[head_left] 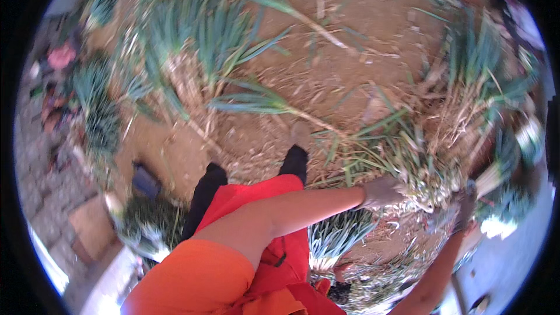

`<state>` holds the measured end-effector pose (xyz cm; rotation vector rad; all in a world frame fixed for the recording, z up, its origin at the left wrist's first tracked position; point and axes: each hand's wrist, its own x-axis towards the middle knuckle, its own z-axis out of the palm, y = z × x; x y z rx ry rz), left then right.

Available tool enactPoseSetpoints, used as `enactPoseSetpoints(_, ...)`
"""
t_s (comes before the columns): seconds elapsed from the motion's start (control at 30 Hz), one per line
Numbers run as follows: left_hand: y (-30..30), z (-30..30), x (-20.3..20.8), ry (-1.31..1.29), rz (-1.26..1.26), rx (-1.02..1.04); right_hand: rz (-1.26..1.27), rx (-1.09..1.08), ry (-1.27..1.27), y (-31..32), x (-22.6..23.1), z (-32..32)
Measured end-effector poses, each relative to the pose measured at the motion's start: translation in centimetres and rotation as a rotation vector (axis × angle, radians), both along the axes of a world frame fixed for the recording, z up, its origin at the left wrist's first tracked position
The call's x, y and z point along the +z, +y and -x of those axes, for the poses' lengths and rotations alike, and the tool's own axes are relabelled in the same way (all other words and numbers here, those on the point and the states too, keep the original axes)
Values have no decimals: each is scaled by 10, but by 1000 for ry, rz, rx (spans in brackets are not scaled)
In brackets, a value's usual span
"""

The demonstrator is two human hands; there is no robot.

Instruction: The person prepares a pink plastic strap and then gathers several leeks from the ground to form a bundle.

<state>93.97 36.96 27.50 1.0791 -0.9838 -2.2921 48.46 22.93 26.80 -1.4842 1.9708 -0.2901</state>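
My left hand (pixel 380 191), in a greyish glove, reaches across to the right and lies against a loose heap of green onions (pixel 429 184) with pale, straggly stems. Its fingertips are blurred and partly lost among the stalks. My right hand (pixel 465 205), also gloved, is at the heap's right side, next to the white end of a green onion bundle (pixel 500 166). Motion smears its fingers, so I cannot make out whether it grips anything. Below my left wrist lies another bundle of green onions (pixel 338 234), white ends toward me.
Uncleaned green onions (pixel 195 46) lie piled ahead on the brown ground (pixel 373 35), with more (pixel 466 76) at the right. A single stalk (pixel 274 104) lies before my feet. Bundles (pixel 146 224) and a dark blue object (pixel 146 179) are at the left. Trimmings litter the ground.
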Motion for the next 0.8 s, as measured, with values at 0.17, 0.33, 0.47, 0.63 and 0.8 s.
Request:
enactPoseSetpoints(0.17, 215, -83, -165, -554, -445, 615, -511, 623, 189, 137, -246, -146)
enactPoseSetpoints(0.33, 356, -161, -252, -721, -719, 758, -346, 1054, 267, 210, -371, -393)
enactPoseSetpoints(0.47, 452, -199, -357, -907, -818, 826, -301, 1291, 551, 220, -499, -467)
enactPoseSetpoints(0.63, 530, -320, -485, -1461, -930, 1000, -282, 1139, 614, 256, -564, -543)
enactPoseSetpoints(0.8, 594, -413, -559, -1403, -1132, 1149, -381, 1075, 524, 274, -586, -551)
